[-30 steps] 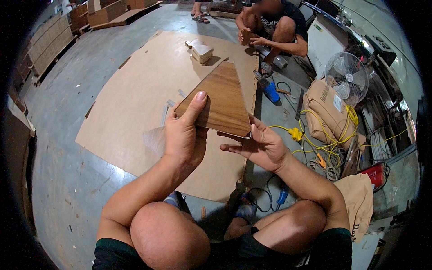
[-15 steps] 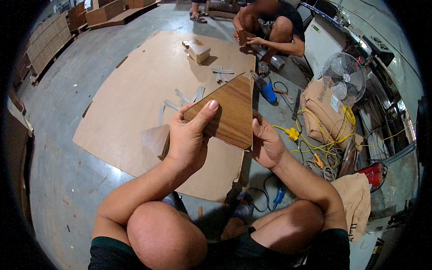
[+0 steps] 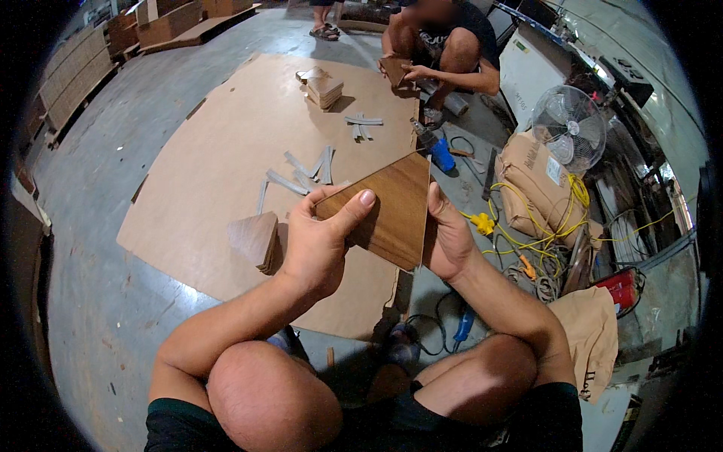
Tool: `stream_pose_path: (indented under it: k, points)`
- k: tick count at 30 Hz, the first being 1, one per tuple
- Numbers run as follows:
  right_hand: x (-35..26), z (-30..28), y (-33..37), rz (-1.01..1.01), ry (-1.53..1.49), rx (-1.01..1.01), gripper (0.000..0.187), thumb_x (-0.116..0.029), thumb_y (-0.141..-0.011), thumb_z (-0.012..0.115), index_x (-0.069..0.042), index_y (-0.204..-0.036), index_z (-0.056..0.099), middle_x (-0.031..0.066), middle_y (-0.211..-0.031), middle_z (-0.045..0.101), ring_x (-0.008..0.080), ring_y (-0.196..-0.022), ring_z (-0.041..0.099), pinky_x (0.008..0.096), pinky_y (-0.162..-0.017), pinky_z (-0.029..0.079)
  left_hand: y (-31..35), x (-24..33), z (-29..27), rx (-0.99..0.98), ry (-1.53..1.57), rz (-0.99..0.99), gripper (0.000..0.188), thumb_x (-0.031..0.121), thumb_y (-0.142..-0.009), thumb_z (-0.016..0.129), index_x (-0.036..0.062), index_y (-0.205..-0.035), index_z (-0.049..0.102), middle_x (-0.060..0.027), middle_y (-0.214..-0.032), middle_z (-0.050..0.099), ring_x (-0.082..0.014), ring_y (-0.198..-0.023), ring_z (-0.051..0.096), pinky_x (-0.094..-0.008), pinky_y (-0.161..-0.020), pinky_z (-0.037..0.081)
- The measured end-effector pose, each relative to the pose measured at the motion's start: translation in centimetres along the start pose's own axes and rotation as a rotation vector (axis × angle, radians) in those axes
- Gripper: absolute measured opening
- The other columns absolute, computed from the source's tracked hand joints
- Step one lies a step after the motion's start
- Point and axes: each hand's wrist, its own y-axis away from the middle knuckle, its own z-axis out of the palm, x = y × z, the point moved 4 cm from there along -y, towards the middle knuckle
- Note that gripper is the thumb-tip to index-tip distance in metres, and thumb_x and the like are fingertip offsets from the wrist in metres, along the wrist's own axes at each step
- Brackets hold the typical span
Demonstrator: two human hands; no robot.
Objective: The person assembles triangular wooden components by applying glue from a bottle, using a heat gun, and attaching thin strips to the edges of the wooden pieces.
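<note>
Between my hands is a small flat wood-grain board (image 3: 395, 215) with angled sides, held up over the cardboard sheet. My left hand (image 3: 320, 237) grips its left corner, thumb on the brown face and fingers underneath. Along the right edge, which shows as a thin pale line, my right hand (image 3: 450, 237) presses with its thumb; its other fingers are partly hidden behind the board. Left of my left wrist stands a short stack of similar boards (image 3: 252, 237). Several thin grey strips (image 3: 297, 172) lie scattered beyond it.
The cardboard sheet (image 3: 203, 158) covers the floor, with another board stack (image 3: 324, 90) farther off. Across from me a crouching person (image 3: 452, 53) holds a brown board. At right are a blue heat gun (image 3: 440, 153), yellow cords (image 3: 538, 239), paper sacks (image 3: 531, 177) and a fan (image 3: 570, 124).
The board has tilted and dropped slightly, and my right thumb has slid up along its right edge. The other person's board is raised a little and turned more into view.
</note>
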Motion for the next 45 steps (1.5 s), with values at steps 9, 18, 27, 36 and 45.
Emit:
stream_pose_path:
  k: [9, 18, 27, 36, 45]
  points:
    - [0.0, 0.4, -0.1, 0.021, -0.048, -0.035, 0.063, -0.054, -0.103, 0.045, -0.020, -0.155, 0.034, 0.0150, -0.147, 0.050, 0.0318, -0.135, 0.050, 0.0533, -0.111, 0.042, 0.1, -0.5, 0.2, -0.033, -0.025, -0.042, 0.050, 0.016, -0.085, 0.084, -0.0013, -0.121, 0.054, -0.0116, -0.105, 0.067, -0.0189, -0.092, 0.066, -0.0323, -0.078, 0.055]
    - [-0.1, 0.1, -0.3, 0.015, -0.206, -0.101, 0.056, -0.050, -0.106, 0.040, -0.020, -0.153, 0.038, 0.0145, -0.141, 0.054, 0.0328, -0.130, 0.053, 0.0517, -0.110, 0.042, 0.4, -0.8, 0.5, -0.020, -0.056, -0.034, 0.046, 0.016, -0.086, 0.083, -0.0033, -0.117, 0.057, -0.0102, -0.103, 0.068, -0.0167, -0.091, 0.066, -0.0305, -0.079, 0.055]
    - [0.0, 0.3, -0.4, -0.004, -0.152, -0.059, 0.055, -0.056, -0.104, 0.039, -0.017, -0.141, 0.050, 0.0140, -0.136, 0.058, 0.0327, -0.126, 0.057, 0.0505, -0.107, 0.046, 0.4, -0.9, 0.2, -0.042, -0.098, 0.006, 0.043, 0.015, -0.086, 0.083, -0.0039, -0.116, 0.058, -0.0104, -0.102, 0.068, -0.0155, -0.092, 0.066, -0.0285, -0.081, 0.054]
    - [0.3, 0.2, -0.7, -0.002, -0.036, 0.104, 0.062, -0.065, -0.101, 0.038, -0.016, -0.137, 0.051, 0.0121, -0.127, 0.062, 0.0287, -0.118, 0.062, 0.0464, -0.101, 0.052, 0.5, -1.1, 0.1, -0.024, -0.102, 0.010, 0.040, 0.014, -0.086, 0.083, -0.0035, -0.112, 0.059, -0.0100, -0.101, 0.069, -0.0153, -0.091, 0.066, -0.0283, -0.080, 0.054]
    - [-0.3, 1.2, -0.3, -0.037, 0.103, 0.091, 0.069, -0.064, -0.099, 0.043, -0.015, -0.148, 0.042, 0.0107, -0.132, 0.058, 0.0254, -0.122, 0.059, 0.0438, -0.104, 0.050, 0.4, -0.6, 0.1, -0.027, 0.034, -0.033, 0.045, 0.014, -0.085, 0.084, -0.0021, -0.117, 0.057, -0.0113, -0.103, 0.068, -0.0175, -0.094, 0.066, -0.0309, -0.083, 0.054]
